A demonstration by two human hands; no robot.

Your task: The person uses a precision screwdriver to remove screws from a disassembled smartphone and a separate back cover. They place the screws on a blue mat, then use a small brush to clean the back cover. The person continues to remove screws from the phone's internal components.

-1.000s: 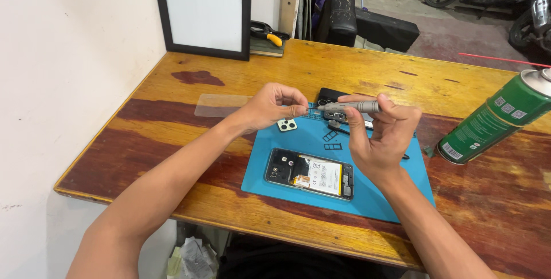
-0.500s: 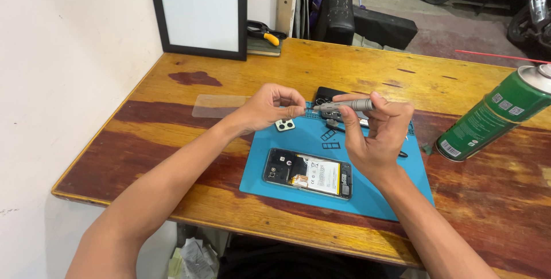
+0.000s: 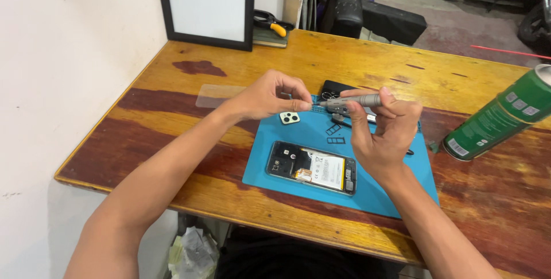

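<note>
Nearest, lying flat on the blue mat (image 3: 402, 196): an opened phone (image 3: 311, 167), back cover off, battery and boards exposed. Just beyond it, loose on the mat: a white camera bezel (image 3: 289, 118) and two small dark frames (image 3: 334, 133), apart from the phone. So, by the look of it, opening done; inner work and reassembly left.

Above the mat, raised clear of the phone: right hand (image 3: 385, 135) closed around a grey screwdriver (image 3: 351, 101), held level, tip pointing left. Left hand (image 3: 268, 95) pinched shut at that tip, thumb and forefinger touching it; whether on a bit or a screw, too small to tell.

Left of the mat, a clear film (image 3: 213, 95) flat on the tabletop (image 3: 172, 141). Right, a green spray can (image 3: 498, 120) lying tilted, near the right wrist. Plenty of bare wood left and behind; front edge close under the forearms. Farther back, a black-framed white board (image 3: 208, 4) against the wall, pliers (image 3: 274, 25) beside it.
</note>
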